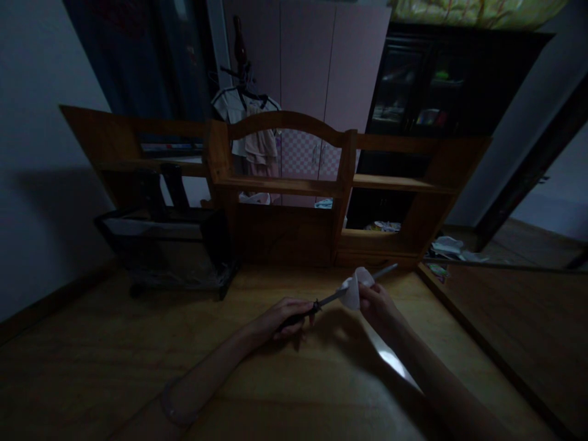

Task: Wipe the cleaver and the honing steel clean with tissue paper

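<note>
My left hand is closed round the black handle of a sharpening steel, a slim grey rod with a small guard. The rod points up and to the right, above the wooden surface. My right hand pinches a white tissue folded round the rod's middle. The rod's tip sticks out past my right fingers. The picture is dim, so fine detail of the rod is hard to make out.
A black rack with two dark upright pieces stands at the left. Behind my hands, a wooden shelf unit spans the back edge. A raised wooden rim runs along the right. Papers lie beyond it.
</note>
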Action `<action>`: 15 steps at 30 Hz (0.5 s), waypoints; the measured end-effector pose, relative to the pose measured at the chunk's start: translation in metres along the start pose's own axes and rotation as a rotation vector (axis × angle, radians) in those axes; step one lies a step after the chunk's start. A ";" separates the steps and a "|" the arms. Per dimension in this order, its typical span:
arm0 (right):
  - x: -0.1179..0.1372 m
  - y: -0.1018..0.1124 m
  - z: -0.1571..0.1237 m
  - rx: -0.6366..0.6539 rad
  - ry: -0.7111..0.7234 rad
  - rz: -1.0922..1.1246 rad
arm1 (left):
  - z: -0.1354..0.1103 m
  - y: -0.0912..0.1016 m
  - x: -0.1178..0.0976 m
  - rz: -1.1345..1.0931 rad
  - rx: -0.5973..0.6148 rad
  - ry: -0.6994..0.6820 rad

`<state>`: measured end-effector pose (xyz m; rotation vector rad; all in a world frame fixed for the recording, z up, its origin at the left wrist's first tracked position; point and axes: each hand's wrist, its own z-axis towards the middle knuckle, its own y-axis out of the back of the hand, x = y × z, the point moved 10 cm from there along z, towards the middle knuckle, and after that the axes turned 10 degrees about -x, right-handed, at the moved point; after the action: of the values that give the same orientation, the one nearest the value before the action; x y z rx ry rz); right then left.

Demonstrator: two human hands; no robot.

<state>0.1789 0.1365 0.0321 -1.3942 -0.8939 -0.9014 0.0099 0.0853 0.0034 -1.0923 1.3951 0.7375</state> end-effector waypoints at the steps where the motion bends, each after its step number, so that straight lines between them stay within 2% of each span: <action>1: 0.002 0.002 0.001 -0.013 0.005 0.000 | 0.000 -0.001 0.000 0.002 0.009 -0.002; 9: 0.008 0.007 0.007 -0.019 0.034 0.027 | 0.002 -0.002 0.000 -0.007 0.047 -0.026; 12: 0.001 0.000 0.002 0.015 0.015 0.016 | 0.004 -0.001 0.001 -0.002 0.044 -0.025; 15: -0.012 -0.016 -0.011 0.101 -0.038 -0.026 | 0.005 0.002 0.002 0.029 0.022 -0.025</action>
<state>0.1598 0.1252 0.0278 -1.3191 -0.9756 -0.8396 0.0104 0.0898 0.0006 -1.0444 1.3976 0.7533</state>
